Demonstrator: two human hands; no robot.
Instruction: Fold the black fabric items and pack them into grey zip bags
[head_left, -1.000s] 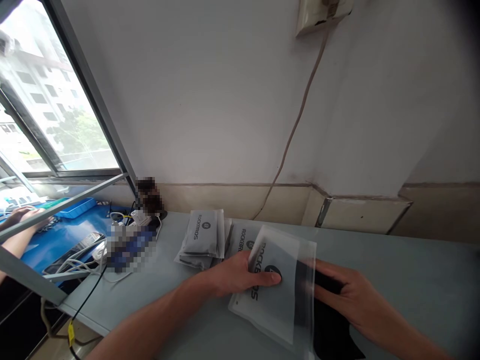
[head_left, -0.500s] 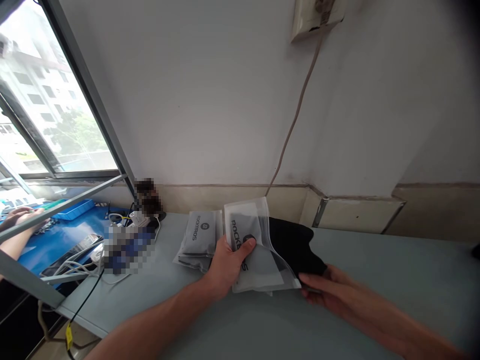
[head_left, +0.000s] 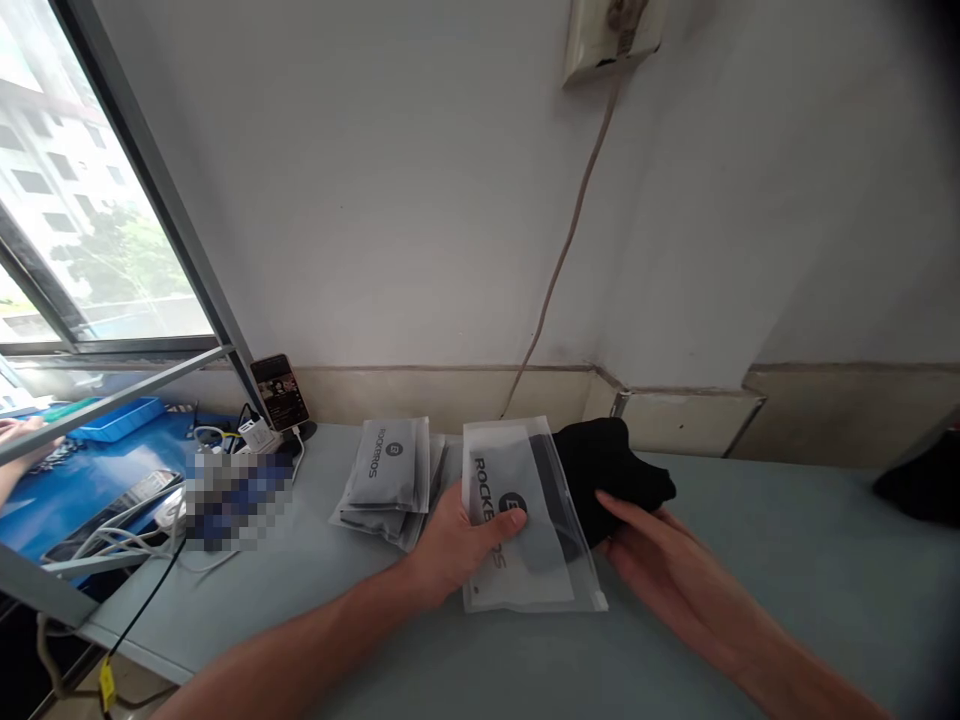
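A frosted zip bag [head_left: 529,465] with ROCKBROS lettering is gripped near its left side by my left hand [head_left: 454,545], thumb pressed on its face. At the bag's right-hand mouth, my right hand [head_left: 656,560] holds a folded black cloth item [head_left: 619,465], whose exact kind I cannot tell. Part of the dark cloth shows through the clear strip beside the zip, so it sits partly inside. Most of my right fingers are hidden under the cloth. Left of the bag, a few similar filled bags [head_left: 386,475] lie stacked.
More black cloth [head_left: 922,485] lies at the far right of the grey table [head_left: 787,580]. A phone [head_left: 280,392] leans by the wall, near a charger [head_left: 257,434] and white cables [head_left: 127,535]. Beyond the metal frame, another person's hand [head_left: 16,438] is near a blue tray [head_left: 124,418].
The bag's mouth edge, lifted before, now lies flatter. The black cloth looks more bunched up, and my right hand has shifted up along it. The view has turned slightly right.
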